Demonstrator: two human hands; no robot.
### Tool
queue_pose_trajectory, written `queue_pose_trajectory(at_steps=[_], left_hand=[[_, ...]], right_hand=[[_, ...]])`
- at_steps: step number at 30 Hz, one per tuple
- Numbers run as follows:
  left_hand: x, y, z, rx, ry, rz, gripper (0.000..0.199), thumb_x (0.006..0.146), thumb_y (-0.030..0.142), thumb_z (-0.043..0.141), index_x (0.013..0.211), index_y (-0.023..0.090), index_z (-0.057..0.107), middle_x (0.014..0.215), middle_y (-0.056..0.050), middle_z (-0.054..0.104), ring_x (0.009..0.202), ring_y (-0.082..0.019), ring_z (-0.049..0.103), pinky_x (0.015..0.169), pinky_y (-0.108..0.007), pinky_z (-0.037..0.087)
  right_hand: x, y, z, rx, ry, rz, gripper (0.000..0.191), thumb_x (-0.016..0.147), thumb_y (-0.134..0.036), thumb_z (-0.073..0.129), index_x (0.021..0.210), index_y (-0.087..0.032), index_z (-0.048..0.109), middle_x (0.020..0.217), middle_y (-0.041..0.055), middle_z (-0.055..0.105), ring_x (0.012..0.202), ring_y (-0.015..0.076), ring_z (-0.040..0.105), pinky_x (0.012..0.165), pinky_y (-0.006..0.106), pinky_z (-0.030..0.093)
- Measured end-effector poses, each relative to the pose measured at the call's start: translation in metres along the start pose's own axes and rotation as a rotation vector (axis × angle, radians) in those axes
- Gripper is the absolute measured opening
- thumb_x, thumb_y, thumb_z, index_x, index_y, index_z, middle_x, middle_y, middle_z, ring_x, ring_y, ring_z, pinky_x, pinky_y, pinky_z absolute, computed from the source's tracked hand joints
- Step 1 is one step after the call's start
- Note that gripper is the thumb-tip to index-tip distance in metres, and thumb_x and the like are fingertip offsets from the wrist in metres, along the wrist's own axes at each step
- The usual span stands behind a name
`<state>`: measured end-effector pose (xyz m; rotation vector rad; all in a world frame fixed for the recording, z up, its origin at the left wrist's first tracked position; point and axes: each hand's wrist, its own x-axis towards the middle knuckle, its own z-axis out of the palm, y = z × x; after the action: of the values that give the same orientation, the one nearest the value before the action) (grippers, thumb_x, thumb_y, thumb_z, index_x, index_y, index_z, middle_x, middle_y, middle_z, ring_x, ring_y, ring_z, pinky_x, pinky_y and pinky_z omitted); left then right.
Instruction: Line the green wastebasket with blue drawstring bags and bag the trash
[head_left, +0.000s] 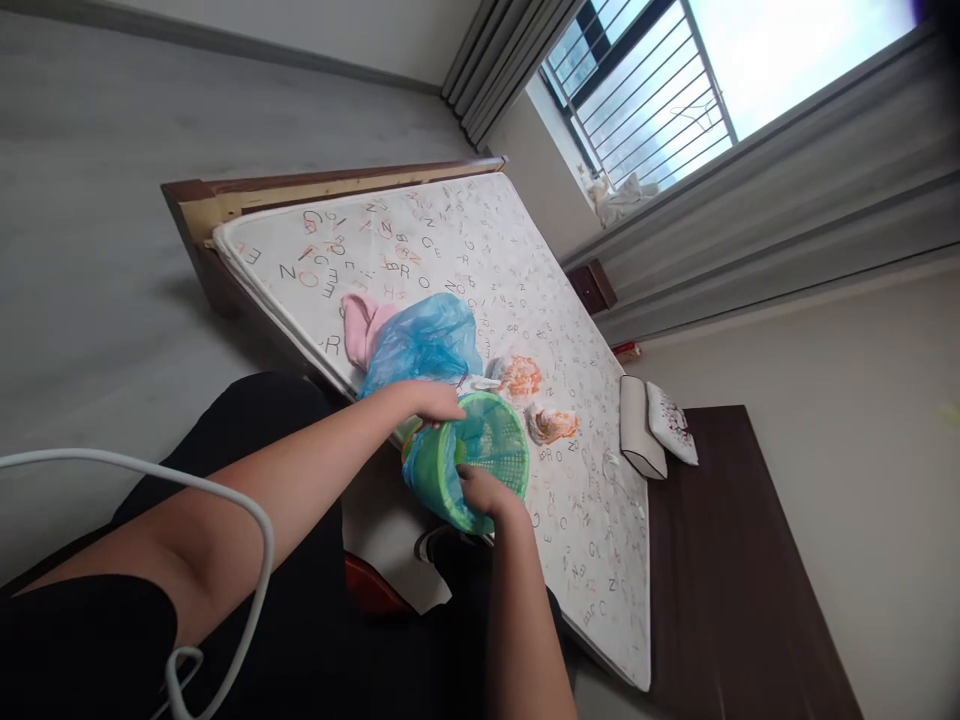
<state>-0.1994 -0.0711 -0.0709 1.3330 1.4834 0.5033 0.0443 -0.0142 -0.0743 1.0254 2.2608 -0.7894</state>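
Note:
A green mesh-sided plastic basket (501,448) is tilted in front of me at the mattress edge, its mouth facing right. A thin blue plastic bag (424,478) lines part of it and hangs over the rim on the outside. My left hand (439,402) is closed on the upper rim, with the bag's edge beneath its fingers. My right hand (486,490) reaches across the lower rim, fingers closed round rim and bag; some fingers are hidden inside. Close to my left hand, a larger blue plastic bag (427,340) lies crumpled against a pink cloth (362,328).
Two orange-and-white crumpled plastic bundles (519,375) (553,424) lie on the letter-printed mattress (480,240). A pillow (670,424) and beige bolster (641,428) rest by the dark headboard (739,530). A white cable (255,510) crosses before my left arm. Something red (375,585) stands below.

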Motion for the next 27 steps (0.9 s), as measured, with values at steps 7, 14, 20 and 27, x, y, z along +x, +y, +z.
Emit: queue_pose_trajectory(at_steps=[7,14,20,27], left_hand=[[-0.003,0.0,0.002,0.076,-0.041,0.049,0.035,0.082,0.042,0.056,0.058,0.018,0.062,0.063,-0.011,0.068,0.053,-0.022,0.059,0.063,-0.035,0.048],[0.003,0.001,0.002,0.164,0.045,0.007,0.044,0.089,0.052,0.051,0.077,0.014,0.072,0.079,-0.015,0.075,0.069,-0.027,0.067,0.068,-0.036,0.047],[0.009,0.0,0.001,0.146,0.21,-0.084,0.079,0.089,0.082,0.041,0.115,0.015,0.073,0.114,-0.02,0.074,0.103,-0.038,0.069,0.085,-0.041,0.05],[0.032,-0.004,0.009,-0.161,0.583,-0.041,0.081,0.094,0.072,0.049,0.157,0.021,0.042,0.161,-0.02,0.046,0.147,-0.038,0.045,0.116,-0.047,0.039]], right_hand=[[0.04,0.001,-0.012,0.062,0.144,0.05,0.059,0.089,-0.015,0.059,0.148,-0.013,0.053,0.15,0.0168,0.06,0.14,0.0252,0.057,0.119,0.039,0.041],[0.002,-0.015,-0.037,0.307,0.342,-0.065,0.035,0.096,-0.034,0.051,0.123,-0.021,0.068,0.105,0.0079,0.077,0.091,0.022,0.074,0.087,0.037,0.056],[0.007,0.066,-0.097,0.504,1.073,0.041,0.036,0.089,-0.042,0.051,0.11,-0.017,0.065,0.107,0.0105,0.074,0.091,0.0227,0.073,0.089,0.039,0.055],[0.079,0.18,-0.146,0.175,1.302,0.283,0.061,0.085,-0.038,0.057,0.137,-0.006,0.054,0.144,0.0257,0.053,0.142,0.0332,0.046,0.122,0.049,0.033]])
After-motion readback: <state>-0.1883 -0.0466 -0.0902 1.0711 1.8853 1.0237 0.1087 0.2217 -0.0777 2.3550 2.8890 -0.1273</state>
